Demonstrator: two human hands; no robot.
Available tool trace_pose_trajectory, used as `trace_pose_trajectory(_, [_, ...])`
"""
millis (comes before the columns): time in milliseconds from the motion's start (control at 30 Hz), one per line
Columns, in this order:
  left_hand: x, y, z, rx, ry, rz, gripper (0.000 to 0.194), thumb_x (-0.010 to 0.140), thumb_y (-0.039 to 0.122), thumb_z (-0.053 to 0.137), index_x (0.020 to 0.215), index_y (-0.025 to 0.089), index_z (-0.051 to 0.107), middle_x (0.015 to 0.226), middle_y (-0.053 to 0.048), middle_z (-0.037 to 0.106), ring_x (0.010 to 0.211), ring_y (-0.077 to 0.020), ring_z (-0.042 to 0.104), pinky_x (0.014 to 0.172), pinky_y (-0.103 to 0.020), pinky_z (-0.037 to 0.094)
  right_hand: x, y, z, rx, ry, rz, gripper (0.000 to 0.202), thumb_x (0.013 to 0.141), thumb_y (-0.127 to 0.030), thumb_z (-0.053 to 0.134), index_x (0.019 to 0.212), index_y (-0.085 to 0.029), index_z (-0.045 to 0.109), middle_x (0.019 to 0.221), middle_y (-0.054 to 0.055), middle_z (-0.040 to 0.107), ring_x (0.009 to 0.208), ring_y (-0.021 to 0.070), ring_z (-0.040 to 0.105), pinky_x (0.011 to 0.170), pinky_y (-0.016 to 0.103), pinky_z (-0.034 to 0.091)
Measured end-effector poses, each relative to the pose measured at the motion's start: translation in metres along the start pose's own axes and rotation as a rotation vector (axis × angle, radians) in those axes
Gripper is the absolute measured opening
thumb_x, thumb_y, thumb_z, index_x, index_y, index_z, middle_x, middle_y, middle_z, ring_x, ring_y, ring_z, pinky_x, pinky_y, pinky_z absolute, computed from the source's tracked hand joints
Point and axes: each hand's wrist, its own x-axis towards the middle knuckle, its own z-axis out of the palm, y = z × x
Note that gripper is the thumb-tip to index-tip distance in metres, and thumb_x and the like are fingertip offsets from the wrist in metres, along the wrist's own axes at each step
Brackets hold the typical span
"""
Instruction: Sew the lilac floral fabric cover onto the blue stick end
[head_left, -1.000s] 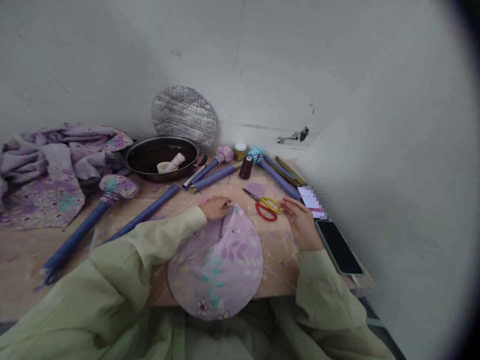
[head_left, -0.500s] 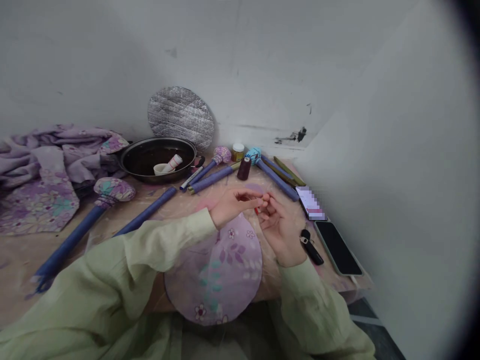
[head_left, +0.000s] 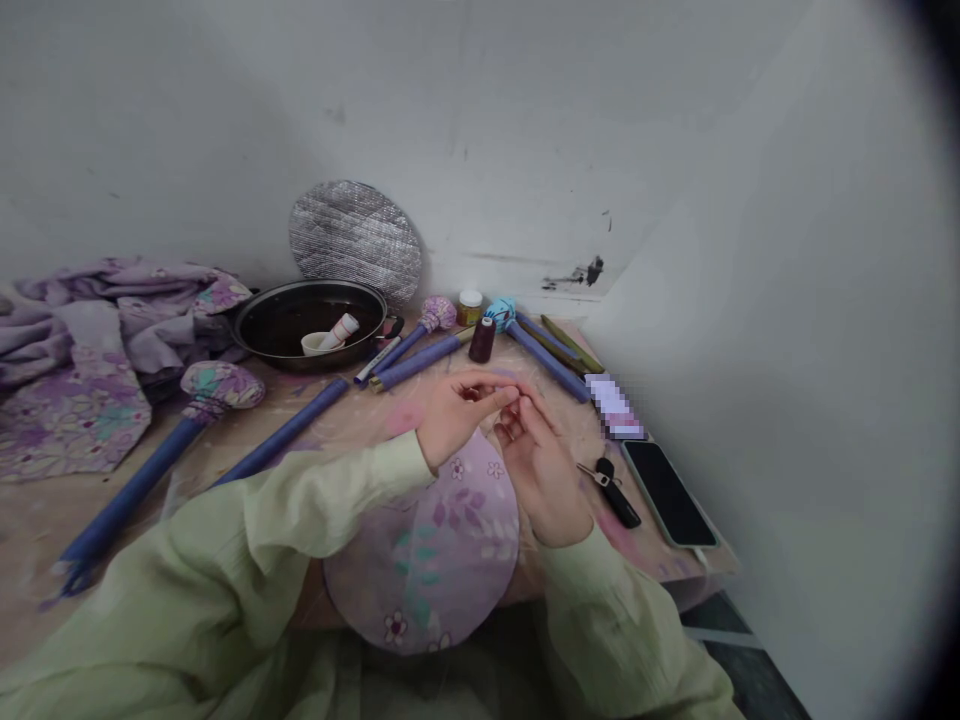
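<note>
My left hand (head_left: pixel 459 412) and my right hand (head_left: pixel 546 468) meet at the fingertips above the table. Both are closed in a pinch, thumbs against forefingers, and whatever is between them is too small or hidden to name. Below them a round piece of lilac floral fabric (head_left: pixel 450 560) lies at the table's front edge, partly over it, its upper left covered by my left sleeve. Just beyond the hands stands a dark purple thread spool (head_left: pixel 481 342).
Behind are a black pan (head_left: pixel 259 350) holding a white cup (head_left: pixel 319 343), a silver foil disc (head_left: pixel 356 240), a small jar (head_left: pixel 470 307) and fabric-headed sticks (head_left: pixel 221 388). Crumpled floral cloth (head_left: pixel 97 370) lies left. Keys (head_left: pixel 619 498) and a phone (head_left: pixel 669 495) lie right, by the wall.
My right fingers have drawn in against the left fingertips. A small red thing that showed by the right fingers is now out of sight. The view has shifted slightly.
</note>
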Motion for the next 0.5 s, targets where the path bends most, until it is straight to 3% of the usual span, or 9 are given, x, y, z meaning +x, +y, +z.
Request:
trace_pose_trajectory(233, [-0.0017,0.0008,-0.0021,0.020,0.027,0.042,0.014,0.069,0.029,0.081,0.077,0.019,0.078,0.075,-0.002,0.068,0.063,-0.0110,0.054,0.060,-0.026,0.045,-0.0052,-0.0017,0.0013,-0.051,0.011,-0.047,0.013,0.069,-0.024,0.076,0.082,-0.026,0.076,0.077,-0.004,0.069,0.068,0.0116,0.055,0.067,0.028,0.045])
trace_pose_trajectory(500, [-0.0022,0.0045,-0.0010,0.029,-0.025,0.026,0.022,0.070,0.036,0.079,0.073,0.016,0.074,0.076,-0.004,0.071,0.067,-0.0136,0.060,0.064,-0.028,0.049,-0.0074,-0.0038,0.0003,-0.074,0.009,-0.013,0.007,0.071,-0.026,0.075,0.078,-0.025,0.073,0.077,-0.003,0.068,0.067,0.0122,0.056,0.066,0.028,0.047])
